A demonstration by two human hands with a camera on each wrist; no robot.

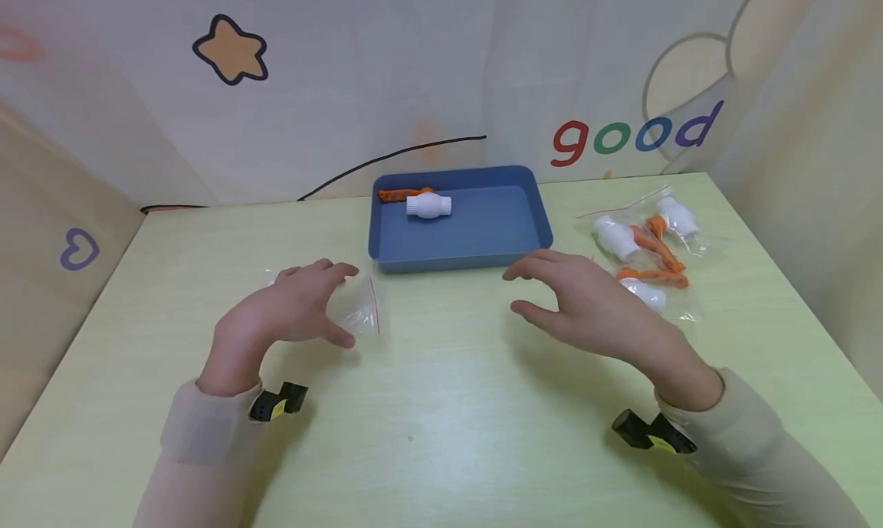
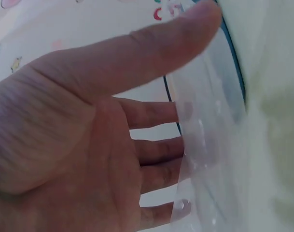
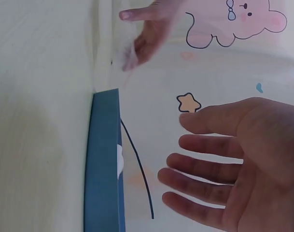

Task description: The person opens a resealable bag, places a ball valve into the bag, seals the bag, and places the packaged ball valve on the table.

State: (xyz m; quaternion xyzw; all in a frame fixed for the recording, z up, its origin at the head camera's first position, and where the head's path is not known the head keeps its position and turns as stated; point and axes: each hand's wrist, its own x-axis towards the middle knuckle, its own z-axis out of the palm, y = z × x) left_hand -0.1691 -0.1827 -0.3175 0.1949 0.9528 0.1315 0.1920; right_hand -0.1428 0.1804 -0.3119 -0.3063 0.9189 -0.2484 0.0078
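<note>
My left hand (image 1: pixel 293 306) is spread on the left side of the table, its thumb apart from its fingers. A clear plastic bag (image 1: pixel 362 313) with a red seal line lies at that hand; in the left wrist view its film (image 2: pixel 204 145) covers the fingertips, and no grip on it shows. With loosely bent fingers and nothing held, my right hand (image 1: pixel 586 302) hovers right of the middle, near the front right corner of a blue tray (image 1: pixel 497 221). Inside the tray are a white bulbous piece with ribbed ends (image 1: pixel 429 205) and an orange perforated strip-like piece (image 1: pixel 396 195).
Beyond my right hand lie several clear bags holding white pieces (image 1: pixel 615 237) and orange pieces (image 1: pixel 655 277). A printed curtain (image 1: pixel 428 68) rises behind the table (image 1: pixel 441 405) and at both sides. The tray stands close to the back edge.
</note>
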